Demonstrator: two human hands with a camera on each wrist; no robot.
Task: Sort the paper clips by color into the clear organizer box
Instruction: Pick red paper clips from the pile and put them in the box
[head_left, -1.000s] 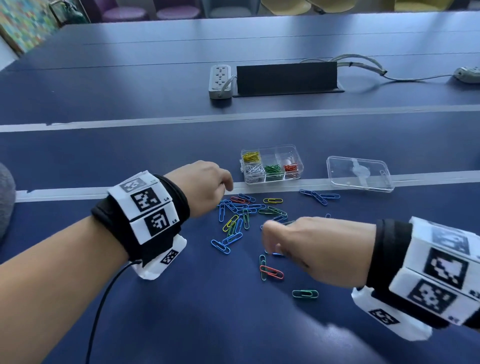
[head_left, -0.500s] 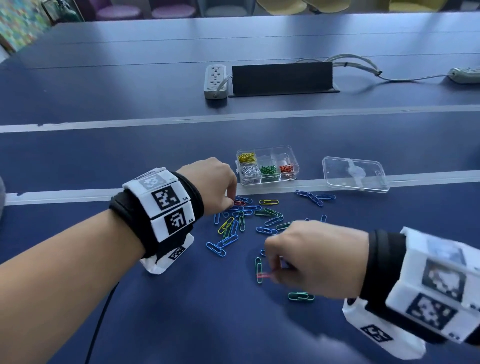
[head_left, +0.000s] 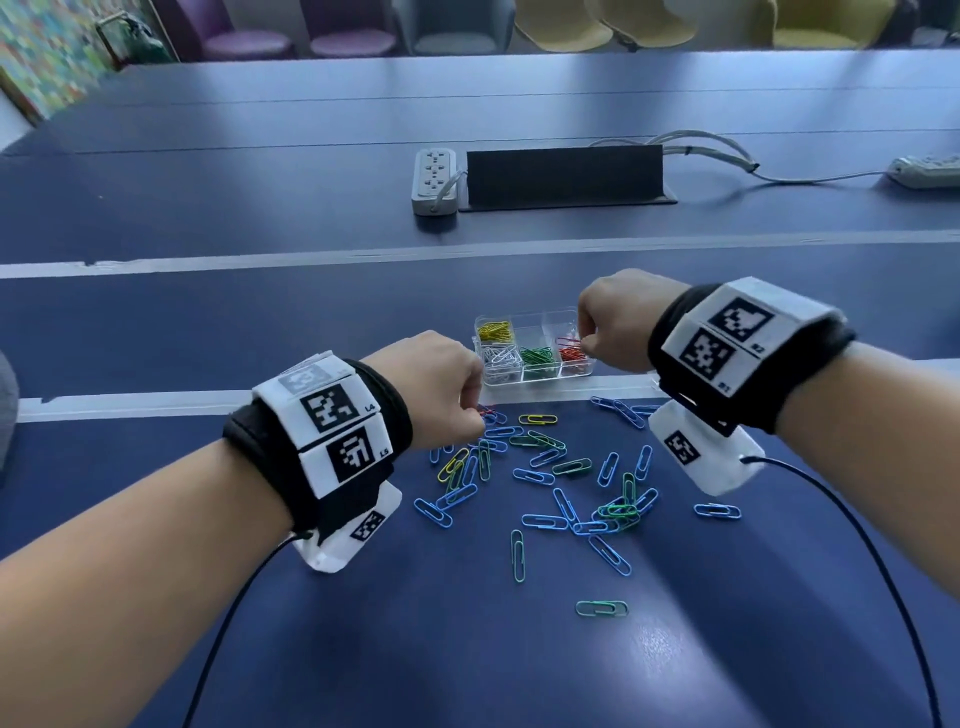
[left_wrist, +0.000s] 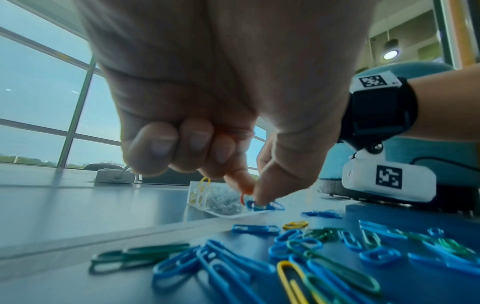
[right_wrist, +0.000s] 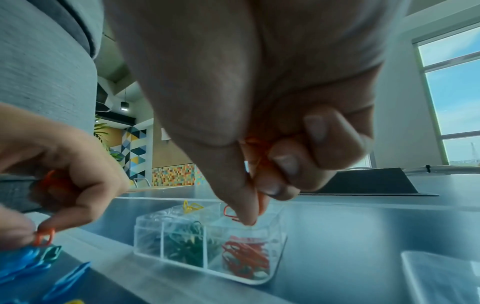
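Nearest the camera, at six o'clock on the blue table (head_left: 519, 670), a lone green clip (head_left: 601, 608) lay apart from the rest, and beyond it a loose scatter of paper clips (head_left: 550, 478), mostly blue with some green and a few yellow, spread across the tabletop. At the nine o'clock edge of that scatter the left hand (head_left: 441, 389) was curled, thumb and forefinger pinching a red clip (left_wrist: 243, 197) at the table surface, the other fingers (left_wrist: 153, 148) tucked into the palm; more red showed inside the fist, though how many clips it held could not be told. Just past the scatter, at twelve o'clock, the clear organizer box (head_left: 532, 378) sat on a pale strip across the table, with yellow clips in its far-left cell, white in the near-left, green in the near-middle and red in the near-right. The right hand (head_left: 618, 327) hovered at the box's three o'clock side, thumb and forefinger pinching a red paper clip (head_left: 569, 343) over the red compartment (right_wrist: 246, 259), with further red clips bunched under its curled fingers (right_wrist: 283, 164). A clear lid (right_wrist: 441, 275) lay beside the box at its three o'clock. Farther off at twelve o'clock stood a white power strip (head_left: 435, 179) just beside a black cable panel (head_left: 563, 174), and at two o'clock grey cables (head_left: 701, 148) ran toward a second strip (head_left: 927, 171). Chairs (head_left: 561, 26) lined the far edge.
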